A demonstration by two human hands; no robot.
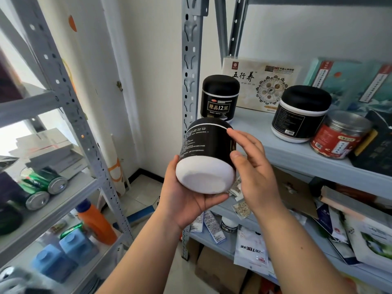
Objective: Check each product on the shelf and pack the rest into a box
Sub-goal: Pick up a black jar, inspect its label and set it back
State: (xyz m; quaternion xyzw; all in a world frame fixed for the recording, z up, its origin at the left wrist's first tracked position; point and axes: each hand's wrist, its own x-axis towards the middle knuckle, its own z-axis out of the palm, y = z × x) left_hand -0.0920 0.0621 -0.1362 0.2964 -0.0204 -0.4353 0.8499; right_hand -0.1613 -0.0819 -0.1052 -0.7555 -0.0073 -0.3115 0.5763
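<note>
Held jar (pixel 206 145): black body, white base, thin white ring near the top. It is off the shelf (pixel 256 130), in the air just in front of the shelf's left upright, tilted so the white base faces the camera and the dark cap points away. Small print on the label is not legible.

Left hand (pixel 186 196): cups the base from below and the left, thumb curled under the white rim, and carries the jar.

Right hand (pixel 252 170): laid against the jar's right side, fingers nearly straight, index tip on the white ring, thumb pressed to the lower wall. It grips nothing.

On the shelf behind: 2 matching jars, upright. Front-label jar (pixel 219 98) stands at the left end; back-label jar (pixel 301 115) stands further right, well apart from it. A cream flat box (pixel 254 79) stands on edge behind both. A red-labelled clear can (pixel 339 135) leans just beside the back-label jar. Teal boxes (pixel 347 81) stand at the rear right.

Shelf below: loose sachets and packets (pixel 250 247), heaped.

Floor beneath: cardboard box (pixel 220 270).

Left rack: green cans (pixel 42 184) on their sides, orange bottle (pixel 96 222), blue containers (pixel 63 253).
</note>
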